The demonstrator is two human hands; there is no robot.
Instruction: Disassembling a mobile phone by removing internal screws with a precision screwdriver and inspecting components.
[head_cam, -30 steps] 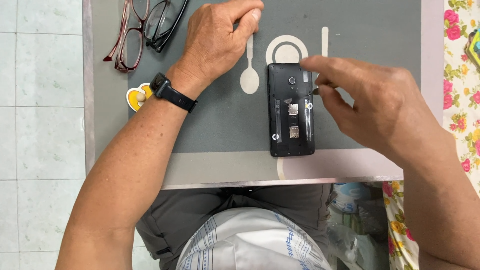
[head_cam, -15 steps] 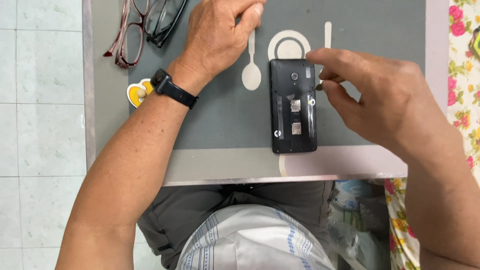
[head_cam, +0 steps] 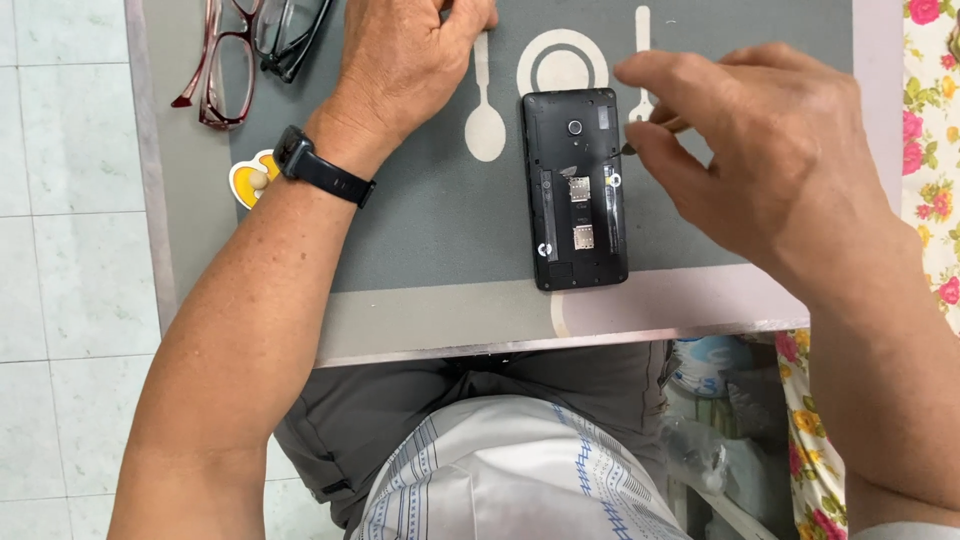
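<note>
A black phone with its back cover off lies face down on a grey placemat, with two card slots showing in its middle. My right hand pinches a thin tool between thumb and forefinger. The tool's dark tip sits just off the phone's upper right edge. My left hand, with a black watch on the wrist, rests palm down on the mat to the upper left of the phone. It touches nothing but the mat.
Red-framed glasses and black-framed glasses lie at the table's top left. A yellow sticker sits beside my left wrist. A floral cloth runs along the right. The table's front edge is close to my lap.
My right hand has slid a little up along the phone's right edge with the tool. The left hand and the phone have stayed put.
</note>
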